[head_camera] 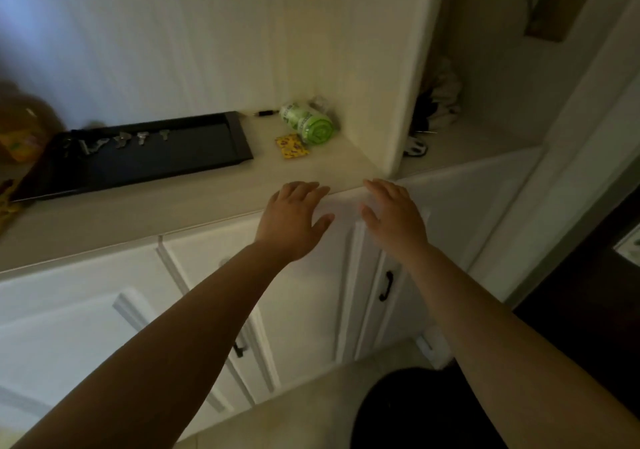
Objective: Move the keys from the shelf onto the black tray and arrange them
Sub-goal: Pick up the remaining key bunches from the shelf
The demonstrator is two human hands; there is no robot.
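On pale countertop [194, 203]: black tray [242, 137]; white cabinets [86, 310] below.

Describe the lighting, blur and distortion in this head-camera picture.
Head view: dim, warm light, with a cooler bluish patch at upper left; wide-angle bending tilts the counter edge; the keys on the black tray are soft and smeared; the yellowish object at far left is blurred past naming.
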